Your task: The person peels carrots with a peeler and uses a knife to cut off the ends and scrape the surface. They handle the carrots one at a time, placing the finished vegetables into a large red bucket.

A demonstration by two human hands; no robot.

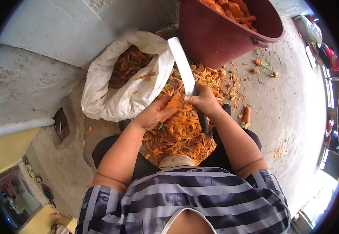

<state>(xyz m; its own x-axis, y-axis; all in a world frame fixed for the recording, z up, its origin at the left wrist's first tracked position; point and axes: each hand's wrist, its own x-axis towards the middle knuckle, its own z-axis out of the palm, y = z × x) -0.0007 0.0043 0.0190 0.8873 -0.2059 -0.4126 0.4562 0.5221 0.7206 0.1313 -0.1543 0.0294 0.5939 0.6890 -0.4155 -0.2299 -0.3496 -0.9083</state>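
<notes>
My left hand (152,114) is closed around a peeled carrot (175,103), which is bright orange. My right hand (206,102) grips a knife by its black handle (203,121). The wide pale blade (182,64) points up and away from me, its base close to the carrot. My right thumb rests at the carrot's end, by the blade. Beneath both hands lies a heap of carrot peelings (175,136), spread between my legs. Left of the hands stands a white sack (111,103) with its mouth rolled back, holding darker peelings (128,68).
A large dark red tub (216,46) with peeled carrots (232,9) stands ahead. One unpeeled carrot (247,115) and some carrot tops (256,70) lie on the concrete floor (290,93) to the right. A grey wall (33,74) and a white pipe (19,128) border the left side.
</notes>
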